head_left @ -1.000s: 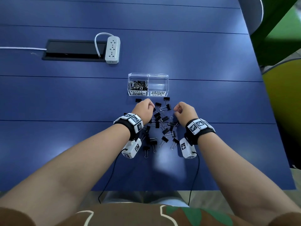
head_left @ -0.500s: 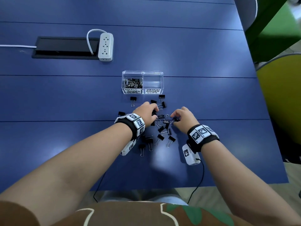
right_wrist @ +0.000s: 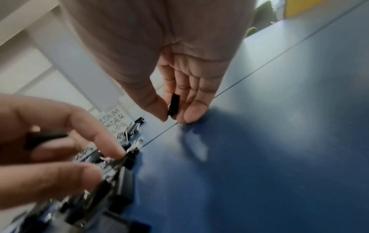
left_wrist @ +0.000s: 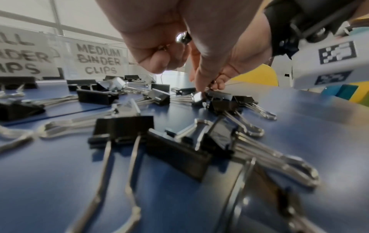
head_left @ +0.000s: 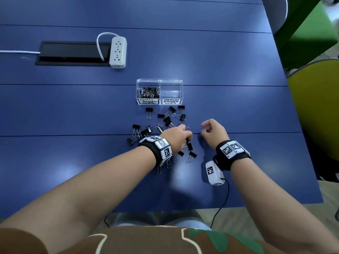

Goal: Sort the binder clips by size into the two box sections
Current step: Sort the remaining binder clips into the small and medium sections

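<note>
While both hands pinch binder clips | left hand (head_left: 177, 138) over pile (head_left: 161, 123) | right hand (head_left: 213, 130) beside

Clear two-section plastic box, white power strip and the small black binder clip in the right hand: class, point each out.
Clear two-section plastic box (head_left: 180, 92): head view, right side wall.
White power strip (head_left: 118, 50): head view, socket face.
Small black binder clip (right_wrist: 173, 106): right wrist view, black body.

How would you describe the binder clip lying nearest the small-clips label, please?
Find the clear two-section box mid-table. Just below its left label lies one binder clip, black body toward the box, wire handles toward the person. It sits alone, left of the scattered pile.
</note>
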### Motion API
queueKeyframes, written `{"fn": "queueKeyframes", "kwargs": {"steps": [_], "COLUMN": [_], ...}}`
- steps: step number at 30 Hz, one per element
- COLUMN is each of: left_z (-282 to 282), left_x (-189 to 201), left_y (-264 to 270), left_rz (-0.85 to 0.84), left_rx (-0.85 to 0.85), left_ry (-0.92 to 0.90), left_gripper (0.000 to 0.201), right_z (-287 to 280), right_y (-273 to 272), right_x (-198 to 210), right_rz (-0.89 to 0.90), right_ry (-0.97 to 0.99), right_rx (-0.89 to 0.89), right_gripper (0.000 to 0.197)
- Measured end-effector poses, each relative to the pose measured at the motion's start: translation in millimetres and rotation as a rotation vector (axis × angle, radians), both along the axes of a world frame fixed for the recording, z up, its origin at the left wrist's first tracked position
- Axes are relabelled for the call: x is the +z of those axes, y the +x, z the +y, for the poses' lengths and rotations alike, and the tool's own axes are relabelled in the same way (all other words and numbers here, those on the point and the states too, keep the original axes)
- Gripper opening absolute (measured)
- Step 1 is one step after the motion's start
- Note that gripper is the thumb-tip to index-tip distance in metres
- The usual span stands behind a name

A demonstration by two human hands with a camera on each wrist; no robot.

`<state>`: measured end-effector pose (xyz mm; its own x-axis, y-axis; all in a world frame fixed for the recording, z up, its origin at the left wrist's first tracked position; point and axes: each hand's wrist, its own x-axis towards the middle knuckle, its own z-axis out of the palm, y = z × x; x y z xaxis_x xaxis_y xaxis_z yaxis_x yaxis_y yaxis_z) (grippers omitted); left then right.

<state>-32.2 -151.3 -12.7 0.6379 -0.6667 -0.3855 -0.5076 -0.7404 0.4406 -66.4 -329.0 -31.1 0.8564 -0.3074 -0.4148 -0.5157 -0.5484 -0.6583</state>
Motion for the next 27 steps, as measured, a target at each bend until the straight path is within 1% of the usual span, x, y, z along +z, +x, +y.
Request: {"fn": "queueKeyframes", "kwargs": {"steps": [2,4,7,9,13,16,18,20,22,24,27], "left_z": [-2.6,-3.9,-4.2,-3.2,-4.1,-4.5,-3.1,0.5,5.5,11.3,18.3], "left_x": [-1.0,-0.8,-1.6,-2.6,-1.9,-1.0,-3.2,-6.8,-9.9,-11.1,-10.9], "left_y": [0.8,2.4,3.7,5.0,6.6,9.0,11.3,12.7,13.6,14.6,15.3], "left_rz": [-0.012,-0.031,-0.060,-0.055,0.016,0.100,0.129,0.130,0.125,0.105,0.081], "left_rx": [-0.008,-0.018,-0.034,-0.016,0.085,0.188,0.207,0.194,0.192,0.204,0.192], "left_ry": [0.024,0.039,0.069,0.084,0.087,0.045,0.024,0.038,0.057,0.056,0.055], "left_gripper": [0.025,0.027,0.028,0.027,0.026,0.024,0.019,0.014,0.011,0.010,0.013], "right_z": [-1.2,-1.8,-0.2,3.3,12.6,22.5,30.2,36.2,37.9,35.3,26.4], "right_y": [1.3,3.6,8.7,12.3,24.2,41.7,54.0,61.1,62.0,59.1,53.6], "right_x": [0.3,1.8,4.2,6.5,12.7,20.6,24.3,24.6,23.1,22.6,25.4], "right_rz": [0.016,0.031,0.025,0.025,0.010,-0.023,-0.028,0.005,0.046,0.061,0.034], "right_ry": [0.083,0.116,0.085,0.077,0.014,-0.044,-0.073,-0.122,-0.174,-0.196,-0.173], "right_rx": [-0.075,-0.089,-0.025,0.002,0.069,0.135,0.214,0.295,0.327,0.304,0.241], "right_gripper": [0.020,0.024,0.025,0.024,0.023,0.028,0.030,0.026,0.019,0.017,0.020]}}
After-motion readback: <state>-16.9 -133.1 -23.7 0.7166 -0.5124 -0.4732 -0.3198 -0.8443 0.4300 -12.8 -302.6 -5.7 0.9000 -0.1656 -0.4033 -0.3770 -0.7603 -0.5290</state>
